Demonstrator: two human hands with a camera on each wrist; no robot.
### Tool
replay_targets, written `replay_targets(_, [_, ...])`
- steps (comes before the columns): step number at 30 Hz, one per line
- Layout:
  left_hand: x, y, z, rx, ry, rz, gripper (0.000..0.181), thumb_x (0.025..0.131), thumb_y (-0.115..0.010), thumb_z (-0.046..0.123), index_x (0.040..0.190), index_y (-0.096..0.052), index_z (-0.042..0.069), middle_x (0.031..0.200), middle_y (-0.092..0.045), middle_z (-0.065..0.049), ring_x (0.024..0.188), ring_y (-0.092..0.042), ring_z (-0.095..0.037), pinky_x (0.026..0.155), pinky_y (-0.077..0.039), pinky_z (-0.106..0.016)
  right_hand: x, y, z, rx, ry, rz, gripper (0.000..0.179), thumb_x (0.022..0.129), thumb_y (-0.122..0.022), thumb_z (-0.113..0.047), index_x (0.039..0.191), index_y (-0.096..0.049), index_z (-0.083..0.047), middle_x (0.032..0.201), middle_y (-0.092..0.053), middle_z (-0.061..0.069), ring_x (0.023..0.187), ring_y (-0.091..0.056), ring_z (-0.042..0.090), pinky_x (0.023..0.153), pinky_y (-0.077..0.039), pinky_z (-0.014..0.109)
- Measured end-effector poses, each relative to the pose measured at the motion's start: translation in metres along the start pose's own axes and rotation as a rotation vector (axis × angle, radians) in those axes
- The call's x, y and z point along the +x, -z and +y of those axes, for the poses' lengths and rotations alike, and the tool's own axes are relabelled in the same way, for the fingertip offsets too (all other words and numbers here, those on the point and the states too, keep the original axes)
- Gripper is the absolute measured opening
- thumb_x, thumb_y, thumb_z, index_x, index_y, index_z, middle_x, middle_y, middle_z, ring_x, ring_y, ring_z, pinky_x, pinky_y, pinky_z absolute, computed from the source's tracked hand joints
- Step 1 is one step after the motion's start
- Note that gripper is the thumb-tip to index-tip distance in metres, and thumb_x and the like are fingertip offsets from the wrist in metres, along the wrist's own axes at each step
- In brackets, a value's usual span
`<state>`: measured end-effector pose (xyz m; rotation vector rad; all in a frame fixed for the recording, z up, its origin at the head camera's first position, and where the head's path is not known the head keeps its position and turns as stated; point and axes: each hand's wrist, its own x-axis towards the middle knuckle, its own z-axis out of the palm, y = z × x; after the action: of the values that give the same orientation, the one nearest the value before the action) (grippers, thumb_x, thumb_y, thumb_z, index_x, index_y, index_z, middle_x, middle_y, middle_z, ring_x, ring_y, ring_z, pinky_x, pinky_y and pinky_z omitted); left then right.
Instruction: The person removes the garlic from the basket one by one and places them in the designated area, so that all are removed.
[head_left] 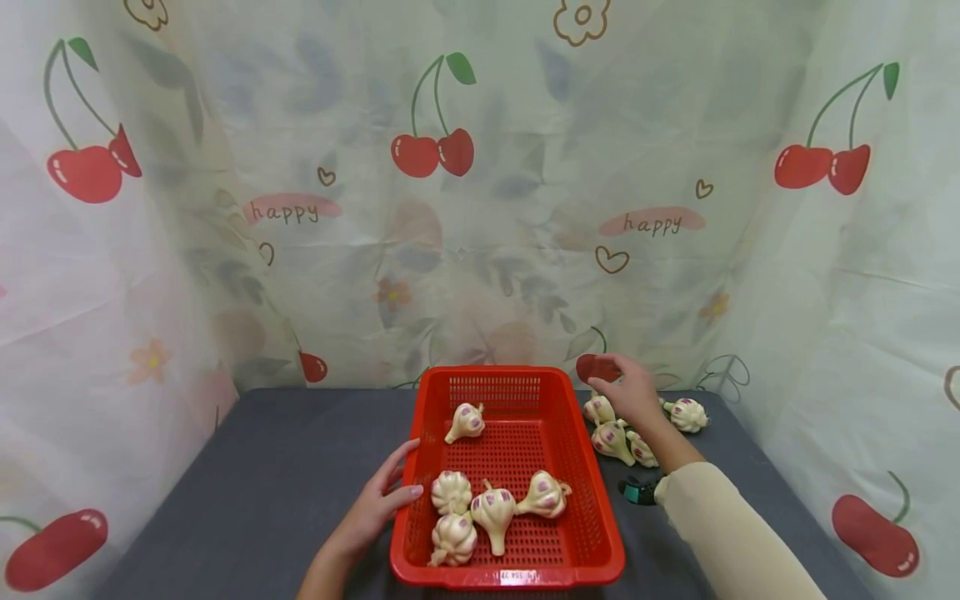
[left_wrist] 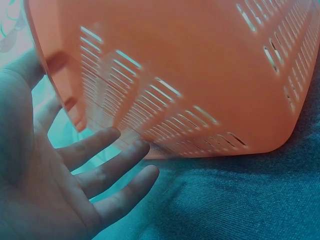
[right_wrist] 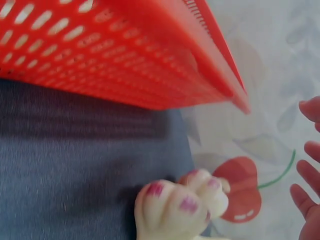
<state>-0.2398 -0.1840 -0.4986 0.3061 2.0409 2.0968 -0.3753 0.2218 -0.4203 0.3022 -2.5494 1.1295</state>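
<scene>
A red plastic basket (head_left: 487, 577) stands on the dark tabletop with several garlic bulbs (head_left: 493, 508) inside, most near its front and one at the back left. At the basket's left wall is my left hand (head_left: 382, 496). Its thumb and index finger rest over the rim, while the other fingers (left_wrist: 117, 200) extend loosely outside the slotted wall. My right hand (head_left: 630, 392) hovers above a group of garlic bulbs (head_left: 612, 442) right of the basket, its fingers slightly bent and spread, nothing held. Only its fingertips (right_wrist: 306, 200) show in the right wrist view.
Another garlic bulb (head_left: 687, 415) lies by the table's far right corner. A dark band with a teal patch (head_left: 637, 491) is at the right wrist. Behind the table (head_left: 300, 492) and along both sides hangs a cherry-print curtain (head_left: 510, 217).
</scene>
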Motion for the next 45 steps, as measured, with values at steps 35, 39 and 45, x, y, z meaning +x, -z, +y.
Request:
replay_targets(35, [0.001, 0.001, 0.002, 0.000, 0.018, 0.003, 0.065, 0.097, -0.057, 0.019, 0.153, -0.025, 0.021, 0.147, -0.031, -0.028, 0.125, -0.045, -0.043, 0.089, -0.051, -0.049, 0.008, -0.102, -0.078, 0.066, 0.010, -0.406, 0.054, 0.090, -0.071, -0.024, 0.136, -0.052, -0.004, 0.133, -0.055, 0.018, 0.114, -0.055, 0.034, 0.095, -0.045, 0.050])
replay_targets(39, [0.001, 0.001, 0.002, -0.001, 0.011, 0.003, 0.064, 0.097, -0.056, 0.017, 0.153, -0.025, 0.021, 0.146, -0.032, -0.028, 0.125, -0.045, -0.044, 0.089, -0.051, -0.048, 0.003, -0.115, -0.086, 0.019, 0.063, -0.461, 0.053, 0.090, -0.070, -0.025, 0.136, -0.053, -0.005, 0.137, -0.053, 0.016, 0.124, -0.049, 0.035, 0.101, -0.040, 0.052])
replay_targets(45, [-0.001, 0.001, 0.000, -0.005, 0.005, -0.004, 0.064, 0.097, -0.056, 0.017, 0.153, -0.025, 0.020, 0.146, -0.032, -0.029, 0.125, -0.045, -0.044, 0.088, -0.051, -0.048, -0.005, -0.131, -0.091, 0.051, 0.076, -0.523, 0.054, 0.090, -0.071, -0.024, 0.137, -0.052, -0.004, 0.133, -0.056, 0.018, 0.117, -0.054, 0.036, 0.100, -0.042, 0.051])
